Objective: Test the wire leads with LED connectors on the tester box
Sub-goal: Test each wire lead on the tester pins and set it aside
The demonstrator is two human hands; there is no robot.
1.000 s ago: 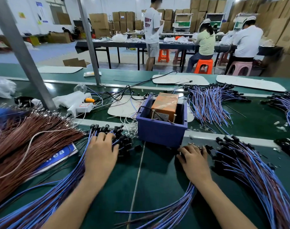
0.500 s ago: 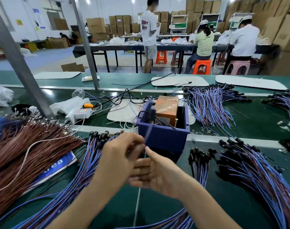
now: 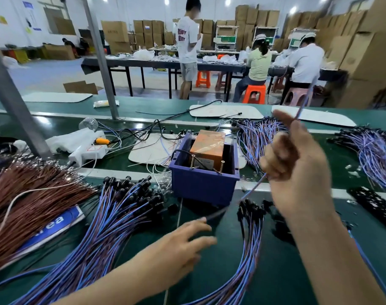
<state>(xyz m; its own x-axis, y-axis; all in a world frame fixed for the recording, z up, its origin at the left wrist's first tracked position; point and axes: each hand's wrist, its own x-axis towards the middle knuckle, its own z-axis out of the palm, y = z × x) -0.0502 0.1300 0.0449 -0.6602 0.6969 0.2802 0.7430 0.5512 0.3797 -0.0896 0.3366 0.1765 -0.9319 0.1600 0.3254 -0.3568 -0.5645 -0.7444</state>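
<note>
Your right hand [image 3: 297, 172] pinches one lead [image 3: 253, 187], left hand [image 3: 178, 249] open; piles [image 3: 112, 216] beside both likely await the box [image 3: 204, 186].

Busy room at the back
A person in a white T-shirt [image 3: 187, 40] is standing at a long table [image 3: 121, 62], a person in green [image 3: 259, 62] is sitting on an orange stool [image 3: 253, 93], and brown boxes [image 3: 116, 31] are standing behind. A white glue gun [image 3: 86, 150] is lying by a grey pole [image 3: 22, 119].

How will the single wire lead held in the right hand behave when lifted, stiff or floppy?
Probably springy rather than limp: the wire lead sticks up above the right hand and slopes below it almost straight. Likely very light, since a pinch carries it. Its free ends may whip.
</note>
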